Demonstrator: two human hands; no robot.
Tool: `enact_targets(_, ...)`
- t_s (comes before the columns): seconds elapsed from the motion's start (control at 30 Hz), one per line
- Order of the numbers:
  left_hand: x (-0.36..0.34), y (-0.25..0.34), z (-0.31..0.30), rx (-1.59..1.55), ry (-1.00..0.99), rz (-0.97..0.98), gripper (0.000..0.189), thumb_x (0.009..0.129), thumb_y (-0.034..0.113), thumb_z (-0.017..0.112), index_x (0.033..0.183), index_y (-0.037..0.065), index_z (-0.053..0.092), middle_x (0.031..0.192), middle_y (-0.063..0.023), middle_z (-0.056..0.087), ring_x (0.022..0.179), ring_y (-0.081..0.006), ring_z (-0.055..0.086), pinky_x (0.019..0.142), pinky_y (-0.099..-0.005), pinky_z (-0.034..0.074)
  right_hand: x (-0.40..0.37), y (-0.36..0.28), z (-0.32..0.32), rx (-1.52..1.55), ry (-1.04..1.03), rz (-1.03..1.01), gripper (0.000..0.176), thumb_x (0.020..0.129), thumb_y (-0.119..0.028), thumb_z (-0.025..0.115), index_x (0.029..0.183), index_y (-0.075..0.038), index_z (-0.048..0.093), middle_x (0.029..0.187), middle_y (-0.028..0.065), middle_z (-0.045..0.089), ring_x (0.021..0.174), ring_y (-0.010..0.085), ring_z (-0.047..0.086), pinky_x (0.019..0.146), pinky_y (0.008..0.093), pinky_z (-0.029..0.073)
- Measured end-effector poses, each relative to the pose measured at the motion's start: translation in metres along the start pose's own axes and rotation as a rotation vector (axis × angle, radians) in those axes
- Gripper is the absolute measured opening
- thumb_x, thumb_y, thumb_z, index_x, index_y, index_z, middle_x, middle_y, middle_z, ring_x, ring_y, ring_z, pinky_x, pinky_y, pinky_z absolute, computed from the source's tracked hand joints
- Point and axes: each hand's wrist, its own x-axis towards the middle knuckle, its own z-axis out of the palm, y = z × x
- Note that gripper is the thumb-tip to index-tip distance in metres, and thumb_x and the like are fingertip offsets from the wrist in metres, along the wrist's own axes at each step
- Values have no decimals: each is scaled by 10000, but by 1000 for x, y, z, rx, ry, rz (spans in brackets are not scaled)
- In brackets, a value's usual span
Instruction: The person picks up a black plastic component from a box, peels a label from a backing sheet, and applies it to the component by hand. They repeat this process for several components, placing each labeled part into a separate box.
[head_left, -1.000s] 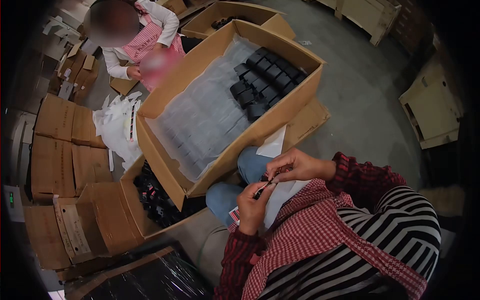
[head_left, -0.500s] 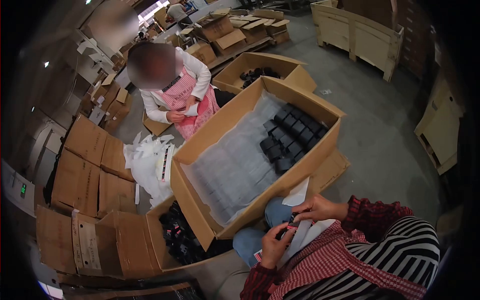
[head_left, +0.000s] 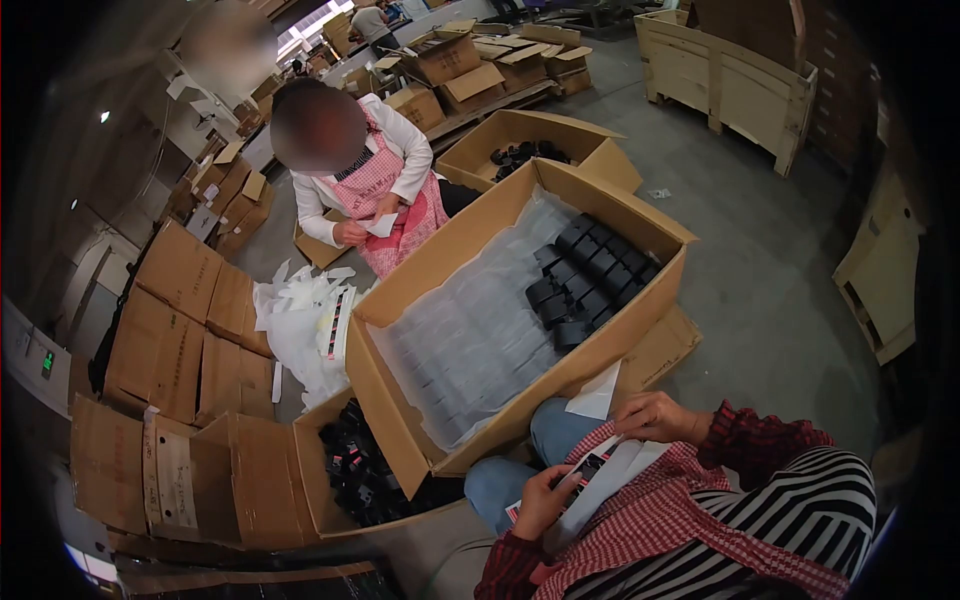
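Observation:
Low at the right, over my lap, my left hand [head_left: 545, 497] is closed on a white label sheet [head_left: 612, 482]. Dark labels with reddish marks [head_left: 592, 465] show beside its fingertips. My right hand [head_left: 655, 416] is pinched at the upper end of this sheet; whatever is between its fingertips is too small to make out. Another white paper [head_left: 597, 392] lies by my knee, below the large carton [head_left: 560, 400]. Inside that carton, black plastic parts [head_left: 590, 270] stand in rows at the right, beside a translucent sheet [head_left: 460, 330] covering more rows.
A lower carton [head_left: 312, 480] holds a heap of loose black parts [head_left: 355, 465]. Across from me, a co-worker in a pink apron [head_left: 400, 225] holds white paper. White scraps [head_left: 300, 325] and brown cartons [head_left: 165, 350] stand at left; a wooden crate [head_left: 720, 85] stands behind.
My right hand has moved up and right, away from my left hand. More of the label sheet shows between them. My view has shifted slightly.

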Motion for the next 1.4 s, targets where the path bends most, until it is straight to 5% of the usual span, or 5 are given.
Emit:
enact_targets(0.33, -14, 6, 5, -62, 34, 37, 217, 881, 189, 662, 983, 0, 690, 850, -18, 676, 716, -73, 586, 623, -228, 473, 2, -1, -25, 312, 96, 224, 120, 792, -75, 725, 900, -26, 704, 850, 70, 661, 819, 176, 625, 744, 290, 496)
enact_targets(0.57, -37, 31, 5, 303, 576, 569, 222, 897, 94, 627, 1100, 12, 663, 833, -12, 601, 768, -61, 545, 672, -221, 469, 36, -26, 6, 236, 146, 236, 161, 813, -61, 702, 958, 5, 673, 815, 65, 631, 722, 152, 573, 639, 301, 465)
enact_targets(0.63, -43, 40, 6, -334, 564, 442, 368, 859, 8, 650, 1223, 17, 594, 827, 41, 505, 732, -41, 491, 672, -172, 425, 47, -31, 17, 435, 159, 244, 155, 850, -54, 670, 981, 28, 657, 835, 53, 597, 701, 113, 543, 585, 259, 434)
enact_targets(0.87, -52, 59, -6, -789, 370, 425, 724, 818, -125, 588, 1455, 33, 282, 1197, -57, 506, 1057, -128, 537, 926, -245, 437, 80, -62, 34, 695, 92, 308, 139, 887, -81, 641, 989, 9, 667, 882, 32, 585, 678, 61, 545, 544, 196, 435)
enact_targets(1.4, -56, 66, -5, -800, 301, 436, 806, 840, -139, 545, 1488, 37, 98, 1172, -137, 618, 1031, -154, 596, 917, -281, 472, 98, -75, 50, 372, 99, 256, 149, 841, -142, 698, 944, -33, 698, 746, 51, 619, 619, 90, 560, 514, 250, 437)
